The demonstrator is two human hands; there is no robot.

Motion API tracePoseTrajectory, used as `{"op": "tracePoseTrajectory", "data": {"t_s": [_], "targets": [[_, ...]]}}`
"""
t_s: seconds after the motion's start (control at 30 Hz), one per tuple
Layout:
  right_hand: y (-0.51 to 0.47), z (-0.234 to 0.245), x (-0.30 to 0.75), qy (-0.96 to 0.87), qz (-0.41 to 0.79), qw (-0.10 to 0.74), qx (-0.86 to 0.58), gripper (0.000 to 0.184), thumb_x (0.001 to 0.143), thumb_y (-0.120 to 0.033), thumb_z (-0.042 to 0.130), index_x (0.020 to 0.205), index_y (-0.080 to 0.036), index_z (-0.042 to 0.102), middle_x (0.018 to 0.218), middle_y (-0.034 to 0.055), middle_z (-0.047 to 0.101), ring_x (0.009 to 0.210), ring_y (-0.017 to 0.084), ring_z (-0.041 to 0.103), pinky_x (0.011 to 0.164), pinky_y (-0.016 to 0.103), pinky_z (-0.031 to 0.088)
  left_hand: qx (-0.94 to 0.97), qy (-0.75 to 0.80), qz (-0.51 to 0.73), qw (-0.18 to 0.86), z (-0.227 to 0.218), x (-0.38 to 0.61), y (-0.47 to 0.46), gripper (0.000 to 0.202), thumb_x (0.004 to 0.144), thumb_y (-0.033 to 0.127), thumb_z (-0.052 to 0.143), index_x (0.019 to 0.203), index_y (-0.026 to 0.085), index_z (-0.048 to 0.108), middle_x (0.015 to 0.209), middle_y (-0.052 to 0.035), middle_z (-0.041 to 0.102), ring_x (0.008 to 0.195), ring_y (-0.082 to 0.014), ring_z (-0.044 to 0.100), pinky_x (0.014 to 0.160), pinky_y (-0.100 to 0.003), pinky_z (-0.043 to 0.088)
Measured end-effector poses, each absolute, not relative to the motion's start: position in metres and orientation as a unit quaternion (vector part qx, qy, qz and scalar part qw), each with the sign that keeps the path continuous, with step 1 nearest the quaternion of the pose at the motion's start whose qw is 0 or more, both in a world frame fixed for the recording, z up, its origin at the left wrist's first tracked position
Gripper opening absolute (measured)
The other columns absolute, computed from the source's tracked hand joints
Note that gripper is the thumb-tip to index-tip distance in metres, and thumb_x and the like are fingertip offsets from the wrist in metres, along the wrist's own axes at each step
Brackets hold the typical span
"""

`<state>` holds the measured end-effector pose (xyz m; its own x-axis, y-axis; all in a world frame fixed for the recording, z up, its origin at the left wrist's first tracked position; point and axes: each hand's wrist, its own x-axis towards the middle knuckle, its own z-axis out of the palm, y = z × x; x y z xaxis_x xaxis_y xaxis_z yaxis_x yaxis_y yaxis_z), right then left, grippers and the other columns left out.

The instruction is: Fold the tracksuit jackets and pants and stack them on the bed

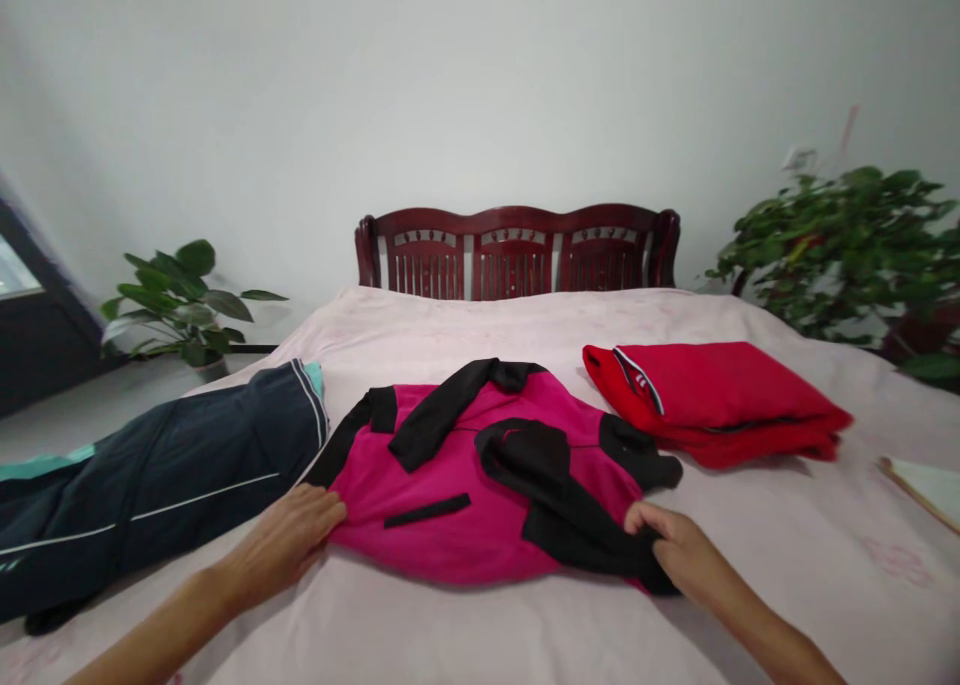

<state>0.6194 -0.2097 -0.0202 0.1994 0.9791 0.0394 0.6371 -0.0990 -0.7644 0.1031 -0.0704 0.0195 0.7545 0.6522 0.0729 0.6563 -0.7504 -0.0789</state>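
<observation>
A magenta and black long-sleeved jacket point(450, 542) lies spread on the bed, its black sleeves folded inward across it. At its left edge, my left hand point(300, 525) has its fingers closed on the fabric beside the black side panel. My right hand point(664, 537) pinches the jacket's lower right corner, where black cloth bunches under the fingers. A short black strip shows on the magenta cloth near the front. The fingertips of both hands are partly hidden by the fabric.
Dark navy clothing point(187, 465) with white piping lies left of the jacket. Folded red clothing point(727, 385) rests to the right. A pale pink sheet point(465, 635) covers the bed. The wooden headboard point(517, 255) stands behind, with leafy plants point(180, 295) on both sides.
</observation>
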Motion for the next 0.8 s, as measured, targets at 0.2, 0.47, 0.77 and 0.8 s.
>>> {"op": "tracePoseTrajectory", "data": {"t_s": [0.2, 0.47, 0.77, 0.8], "targets": [[-0.211, 0.021, 0.601, -0.653, 0.07, 0.213, -0.723, 0.039, 0.057, -0.01, 0.04, 0.08, -0.024, 0.068, 0.096, 0.003, 0.071, 0.097, 0.023, 0.062, 0.091, 0.037, 0.044, -0.914, -0.376, 0.029, -0.146, 0.048, 0.138, -0.098, 0.013, 0.082, 0.032, 0.06, 0.092, 0.026, 0.064, 0.091, -0.0004, 0.068, 0.083, -0.0203, 0.063, 0.077, -0.031, 0.044], [-0.152, 0.026, 0.488, -0.793, -0.01, 0.219, -0.568, 0.045, 0.085, -0.02, 0.051, 0.129, -0.026, 0.06, 0.139, 0.0056, 0.057, 0.134, 0.026, 0.044, 0.115, 0.049, 0.031, -0.871, -0.484, -0.085, 0.011, 0.023, 0.222, -0.008, 0.081, 0.071, 0.03, 0.069, 0.147, 0.028, 0.04, 0.155, -0.0164, 0.033, 0.14, -0.0401, 0.032, 0.104, -0.053, 0.038], [-0.144, -0.029, 0.5, -0.79, -0.025, 0.207, -0.577, 0.051, 0.083, -0.014, 0.052, 0.134, -0.022, 0.055, 0.139, 0.0064, 0.058, 0.132, 0.023, 0.048, 0.116, 0.047, 0.034, -0.923, -0.378, 0.009, -0.07, 0.055, 0.23, 0.065, 0.042, 0.06, 0.013, 0.063, 0.099, 0.025, 0.066, 0.096, 0.0005, 0.07, 0.09, -0.0215, 0.065, 0.077, -0.027, 0.048], [-0.144, -0.028, 0.5, -0.792, -0.029, 0.206, -0.574, 0.052, 0.083, -0.013, 0.052, 0.135, -0.022, 0.055, 0.139, 0.0068, 0.058, 0.132, 0.024, 0.048, 0.115, 0.047, 0.034, -0.923, -0.38, 0.006, -0.063, 0.062, 0.232, 0.073, 0.04, 0.059, 0.014, 0.063, 0.097, 0.025, 0.067, 0.092, 0.0014, 0.07, 0.087, -0.0209, 0.064, 0.075, -0.026, 0.048]]}}
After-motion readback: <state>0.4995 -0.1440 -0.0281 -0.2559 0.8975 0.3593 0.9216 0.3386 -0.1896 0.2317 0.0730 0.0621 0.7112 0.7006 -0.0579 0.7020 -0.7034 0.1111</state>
